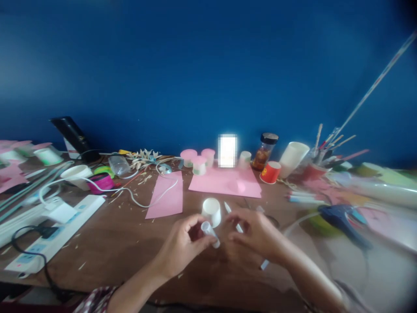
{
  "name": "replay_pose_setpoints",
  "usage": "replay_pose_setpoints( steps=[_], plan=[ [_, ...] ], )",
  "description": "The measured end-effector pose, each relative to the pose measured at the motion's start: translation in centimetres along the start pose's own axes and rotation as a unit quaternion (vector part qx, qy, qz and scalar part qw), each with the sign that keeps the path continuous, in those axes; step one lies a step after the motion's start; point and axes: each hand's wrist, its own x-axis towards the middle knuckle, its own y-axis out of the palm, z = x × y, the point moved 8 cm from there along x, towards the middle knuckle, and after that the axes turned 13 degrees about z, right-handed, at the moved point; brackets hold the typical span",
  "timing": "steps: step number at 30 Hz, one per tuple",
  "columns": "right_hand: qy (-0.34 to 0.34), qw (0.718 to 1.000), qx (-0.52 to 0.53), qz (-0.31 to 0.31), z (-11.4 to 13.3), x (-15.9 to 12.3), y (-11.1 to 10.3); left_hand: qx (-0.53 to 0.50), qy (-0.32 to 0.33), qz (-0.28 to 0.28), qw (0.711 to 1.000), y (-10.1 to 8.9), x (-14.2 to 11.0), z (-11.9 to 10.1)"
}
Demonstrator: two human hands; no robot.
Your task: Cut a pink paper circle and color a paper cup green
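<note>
My left hand (pixel 185 239) is closed on a small translucent white tube (pixel 210 234), pinched between thumb and fingers and tilted. Beside it, my right hand (pixel 252 230) is slightly blurred, its thumb and fingers curved and apart. Under that hand runs a slim white pen-like tool (pixel 239 228); its pointed end shows beyond the fingers and its other end below the wrist. It seems to lie on the table rather than in the grasp. Just beyond both hands stands a white paper cup (pixel 211 210), its lower part close to the tube.
Pink paper sheets (pixel 224 184) lie behind, with pink-topped cups (pixel 199 166) on and near them. A power strip (pixel 58 234) and cables lie left. At right are a red cup (pixel 270 172), a dark-lidded jar (pixel 264 152) and a blue glue gun (pixel 342 221).
</note>
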Motion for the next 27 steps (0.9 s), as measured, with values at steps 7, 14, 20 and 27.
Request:
replay_pose_setpoints(
  steps=[7, 14, 20, 27],
  plan=[
    [-0.041, 0.988, 0.146, 0.021, 2.5, 0.8, 2.1, -0.065, 0.03, 0.027, 0.997, 0.8, 0.2, -0.2],
    [0.032, 0.961, 0.184, -0.202, -2.4, 1.5, -0.5, 0.09, 0.04, -0.032, 0.995, -2.1, 3.4, 2.2],
    [0.015, 0.942, 0.235, -0.24, -2.9, 1.5, 0.4, 0.08, 0.06, -0.009, 0.995, -0.7, 5.6, 2.6],
    [-0.013, 0.964, 0.136, -0.227, -1.4, 1.4, 1.2, 0.051, 0.083, -0.056, 0.994, -0.4, 5.4, 3.4]
  ],
)
